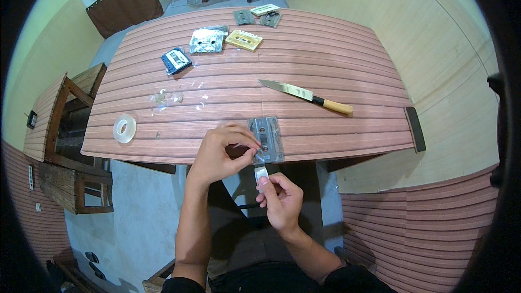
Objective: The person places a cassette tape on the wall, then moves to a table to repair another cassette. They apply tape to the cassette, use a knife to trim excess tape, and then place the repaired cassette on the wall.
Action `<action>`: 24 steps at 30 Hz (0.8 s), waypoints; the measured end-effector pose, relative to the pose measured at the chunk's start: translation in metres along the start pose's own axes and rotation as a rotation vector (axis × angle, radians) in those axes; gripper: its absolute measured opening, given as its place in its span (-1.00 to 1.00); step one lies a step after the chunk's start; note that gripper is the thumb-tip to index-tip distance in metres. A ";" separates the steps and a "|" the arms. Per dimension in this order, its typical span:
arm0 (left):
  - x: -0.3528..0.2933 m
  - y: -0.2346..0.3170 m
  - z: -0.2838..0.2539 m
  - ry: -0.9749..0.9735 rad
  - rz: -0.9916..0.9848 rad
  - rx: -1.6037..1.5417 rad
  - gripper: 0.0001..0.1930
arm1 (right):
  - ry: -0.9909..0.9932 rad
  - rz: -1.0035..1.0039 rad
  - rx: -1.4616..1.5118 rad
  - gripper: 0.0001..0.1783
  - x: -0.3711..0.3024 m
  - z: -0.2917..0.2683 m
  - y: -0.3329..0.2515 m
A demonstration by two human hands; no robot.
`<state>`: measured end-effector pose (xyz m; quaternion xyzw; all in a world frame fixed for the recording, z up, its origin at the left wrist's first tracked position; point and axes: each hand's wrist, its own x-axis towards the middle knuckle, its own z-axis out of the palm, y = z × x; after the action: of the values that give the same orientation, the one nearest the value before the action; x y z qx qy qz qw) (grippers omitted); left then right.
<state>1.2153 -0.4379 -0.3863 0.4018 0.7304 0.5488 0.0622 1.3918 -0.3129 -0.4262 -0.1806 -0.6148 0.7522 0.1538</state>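
Observation:
A grey translucent cassette tape (pixel 273 133) lies at the table's near edge, with what looks like clear film around it. My left hand (pixel 221 151) rests at its left side, thumb and fingertips pinched together over its lower left part. Whatever those fingertips hold is too small to make out. Just below the table edge, my right hand (pixel 279 198) grips a small flat white and silver tool (pixel 261 174) under the thumb. The tool's upper end points at the cassette's lower edge; whether they touch I cannot tell.
A knife (pixel 296 91) with a wooden handle lies beyond the cassette, blade toward the left. A roll of clear tape (pixel 125 128) sits at the left, near crumpled clear scraps (pixel 165 98). Several cassettes lie farther back, among them a blue one (pixel 176 61) and a yellow one (pixel 244 40).

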 end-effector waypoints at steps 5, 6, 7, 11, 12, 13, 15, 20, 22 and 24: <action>-0.001 0.003 0.001 0.014 -0.039 0.000 -0.83 | -0.014 -0.014 0.001 -0.78 0.000 0.001 0.001; -0.001 0.003 0.001 0.014 -0.048 -0.003 -0.83 | -0.011 -0.018 -0.012 -0.78 0.000 0.001 0.001; -0.001 0.003 0.001 0.015 -0.055 -0.007 -0.84 | -0.010 -0.014 -0.011 -0.78 0.000 0.001 0.002; 0.000 0.003 0.001 0.015 -0.011 0.049 -0.84 | -0.008 0.008 0.007 -0.77 0.000 0.001 0.004; 0.000 0.003 0.001 0.016 -0.014 0.050 -0.84 | -0.007 -0.008 -0.013 -0.77 0.000 0.001 0.004; 0.000 0.003 0.001 0.017 -0.005 0.062 -0.84 | -0.007 -0.013 -0.015 -0.77 0.000 0.001 0.005; 0.000 0.003 0.001 0.014 -0.014 0.055 -0.84 | -0.008 -0.021 -0.018 -0.77 0.000 0.001 0.005; 0.000 0.002 0.002 0.031 0.008 0.051 -0.83 | -0.007 -0.013 -0.001 -0.77 0.000 0.001 0.005; -0.001 0.002 0.003 0.023 -0.012 0.044 -0.81 | -0.006 -0.019 -0.024 -0.77 0.000 0.001 0.006; -0.001 0.003 0.003 0.033 -0.024 0.036 -0.81 | -0.006 -0.022 -0.020 -0.77 0.000 0.001 0.006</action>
<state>1.2190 -0.4358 -0.3855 0.3849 0.7458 0.5414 0.0498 1.3914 -0.3155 -0.4321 -0.1732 -0.6246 0.7448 0.1585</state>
